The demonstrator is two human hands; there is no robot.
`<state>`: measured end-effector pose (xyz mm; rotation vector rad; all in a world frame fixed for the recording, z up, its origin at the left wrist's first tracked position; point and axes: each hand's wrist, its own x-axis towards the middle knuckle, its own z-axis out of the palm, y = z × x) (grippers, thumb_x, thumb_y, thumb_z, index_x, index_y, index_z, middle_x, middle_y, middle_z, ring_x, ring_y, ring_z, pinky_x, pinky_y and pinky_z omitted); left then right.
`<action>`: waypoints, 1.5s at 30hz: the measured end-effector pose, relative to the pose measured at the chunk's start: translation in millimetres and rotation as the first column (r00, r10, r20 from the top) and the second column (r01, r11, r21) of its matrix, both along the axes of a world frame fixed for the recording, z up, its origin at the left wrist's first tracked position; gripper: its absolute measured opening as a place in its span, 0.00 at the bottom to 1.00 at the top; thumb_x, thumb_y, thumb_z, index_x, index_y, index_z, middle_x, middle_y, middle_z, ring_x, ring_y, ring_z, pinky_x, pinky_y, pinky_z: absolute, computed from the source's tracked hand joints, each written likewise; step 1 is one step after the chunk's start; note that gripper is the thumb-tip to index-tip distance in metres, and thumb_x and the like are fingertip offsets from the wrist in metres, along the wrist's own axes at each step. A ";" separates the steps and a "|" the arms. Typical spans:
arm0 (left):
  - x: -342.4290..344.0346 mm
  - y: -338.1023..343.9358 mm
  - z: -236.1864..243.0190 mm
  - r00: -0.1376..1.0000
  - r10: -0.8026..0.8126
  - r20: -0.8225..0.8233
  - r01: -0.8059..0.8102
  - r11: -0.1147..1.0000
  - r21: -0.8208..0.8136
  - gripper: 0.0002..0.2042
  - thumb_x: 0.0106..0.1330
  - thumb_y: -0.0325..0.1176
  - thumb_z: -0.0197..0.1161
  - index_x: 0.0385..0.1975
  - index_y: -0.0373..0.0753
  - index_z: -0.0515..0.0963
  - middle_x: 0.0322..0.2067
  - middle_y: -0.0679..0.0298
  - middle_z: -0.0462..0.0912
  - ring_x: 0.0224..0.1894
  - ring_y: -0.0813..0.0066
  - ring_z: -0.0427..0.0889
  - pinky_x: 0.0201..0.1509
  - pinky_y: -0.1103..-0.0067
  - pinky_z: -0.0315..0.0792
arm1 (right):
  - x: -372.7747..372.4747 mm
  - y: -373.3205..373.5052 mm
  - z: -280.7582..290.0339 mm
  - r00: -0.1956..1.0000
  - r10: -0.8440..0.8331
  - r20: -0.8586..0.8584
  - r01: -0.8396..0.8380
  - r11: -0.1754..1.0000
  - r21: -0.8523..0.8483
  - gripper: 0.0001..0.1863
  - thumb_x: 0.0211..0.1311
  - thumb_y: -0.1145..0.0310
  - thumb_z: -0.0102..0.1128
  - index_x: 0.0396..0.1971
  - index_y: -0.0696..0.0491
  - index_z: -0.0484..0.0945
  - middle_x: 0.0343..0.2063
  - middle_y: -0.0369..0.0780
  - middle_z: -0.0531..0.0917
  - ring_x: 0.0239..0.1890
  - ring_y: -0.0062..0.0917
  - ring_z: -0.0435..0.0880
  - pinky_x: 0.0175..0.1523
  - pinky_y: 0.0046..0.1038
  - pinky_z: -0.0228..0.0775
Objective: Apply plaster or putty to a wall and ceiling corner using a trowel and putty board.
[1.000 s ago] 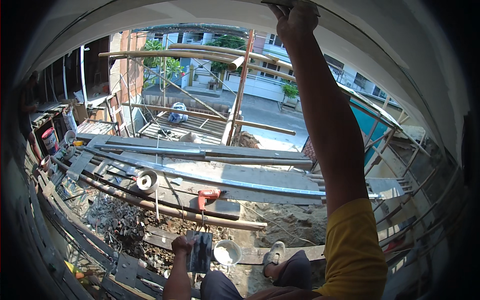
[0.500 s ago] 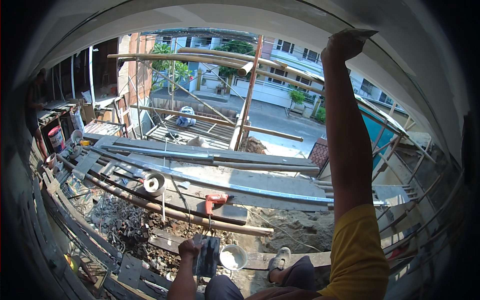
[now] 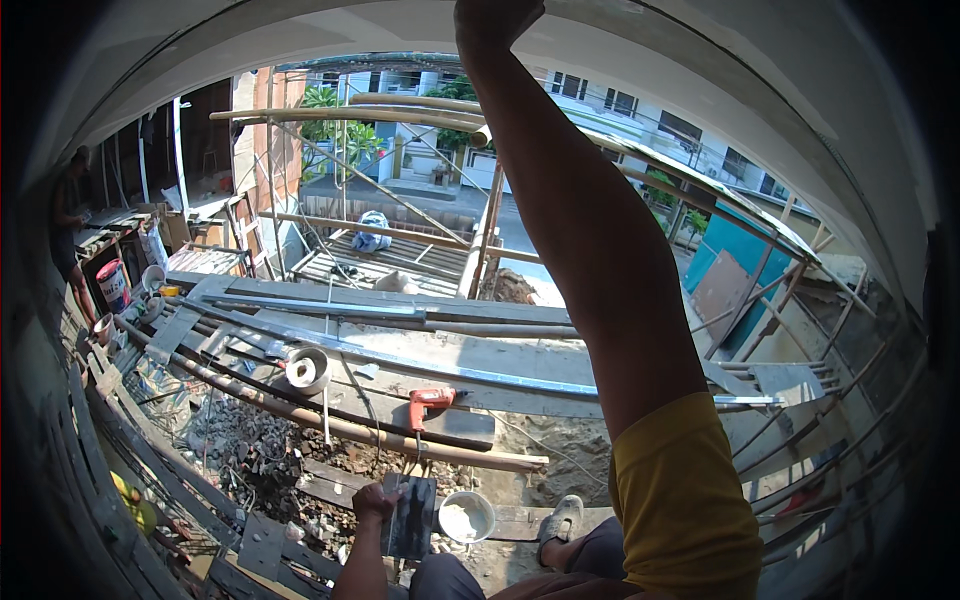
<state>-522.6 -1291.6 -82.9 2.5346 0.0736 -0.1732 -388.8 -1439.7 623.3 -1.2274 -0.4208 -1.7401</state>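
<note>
My right arm, in a yellow sleeve, reaches overhead to the pale ceiling (image 3: 660, 75). My right hand (image 3: 497, 20) is closed up against it at the top edge of the picture; the flat plastering blade it gripped a moment ago is hidden now. Low down, my left hand (image 3: 374, 502) is closed on a dark rectangular plasterer's hawk (image 3: 410, 518), held beside my knee. Just right of the hawk sits a round bucket (image 3: 466, 517) with whitish stuff in it. Beyond, an orange power drill (image 3: 432, 407) lies on a plank.
Planks and a bamboo pole (image 3: 300, 412) cross in front of me, with a long metal strip (image 3: 470, 374) on them. A pot (image 3: 307, 370) stands on the boards. Rubble (image 3: 255, 450) lies below. Bamboo scaffolding (image 3: 400, 118) rises ahead. A person (image 3: 68, 215) stands far left.
My right hand has swept leftward along the ceiling, up to the picture's top edge, and its blade has gone out of sight. My left hand and the hawk have barely shifted.
</note>
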 end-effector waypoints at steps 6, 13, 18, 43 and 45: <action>8.2 -5.9 -8.4 0.995 0.037 0.090 -0.039 0.999 0.020 0.35 0.47 0.68 0.56 0.22 0.33 0.79 0.28 0.44 0.80 0.35 0.46 0.80 0.41 0.61 0.72 | -43.5 -67.3 -42.2 0.997 0.070 -0.022 -0.073 0.967 -0.242 0.13 0.64 0.69 0.47 0.42 0.62 0.74 0.25 0.48 0.81 0.24 0.33 0.78 0.30 0.32 0.67; 8.3 -14.0 1.4 0.995 0.059 0.075 -0.057 0.998 -0.024 0.32 0.46 0.67 0.59 0.23 0.37 0.80 0.28 0.47 0.81 0.35 0.48 0.80 0.40 0.63 0.72 | -147.1 -362.0 -25.2 0.851 0.526 -0.021 -0.514 0.839 0.177 0.13 0.59 0.81 0.46 0.45 0.61 0.67 0.40 0.48 0.75 0.42 0.38 0.80 0.49 0.46 0.79; 9.7 -10.5 -16.7 0.989 0.070 0.127 -0.075 0.997 0.030 0.31 0.46 0.66 0.60 0.25 0.37 0.81 0.28 0.48 0.82 0.35 0.49 0.80 0.40 0.63 0.72 | -217.0 -491.3 25.4 0.911 0.398 0.109 -0.413 0.883 0.225 0.15 0.63 0.80 0.46 0.49 0.65 0.65 0.45 0.52 0.75 0.49 0.42 0.77 0.54 0.42 0.76; 8.6 -33.5 19.2 0.996 0.080 0.027 -0.080 0.996 0.023 0.26 0.47 0.59 0.64 0.25 0.37 0.81 0.27 0.49 0.82 0.35 0.48 0.81 0.42 0.63 0.73 | -167.0 -487.8 32.2 0.988 -0.008 0.154 -0.047 0.934 0.353 0.15 0.64 0.68 0.50 0.47 0.59 0.67 0.42 0.42 0.74 0.43 0.30 0.75 0.45 0.31 0.71; -2.1 -13.6 13.0 0.988 0.138 0.065 -0.143 0.987 0.072 0.27 0.46 0.59 0.64 0.25 0.36 0.81 0.28 0.48 0.82 0.36 0.48 0.81 0.42 0.63 0.73 | -150.0 -419.2 46.5 0.992 -0.027 0.121 -0.016 0.941 0.338 0.09 0.64 0.69 0.49 0.37 0.60 0.72 0.30 0.42 0.78 0.30 0.29 0.76 0.33 0.28 0.67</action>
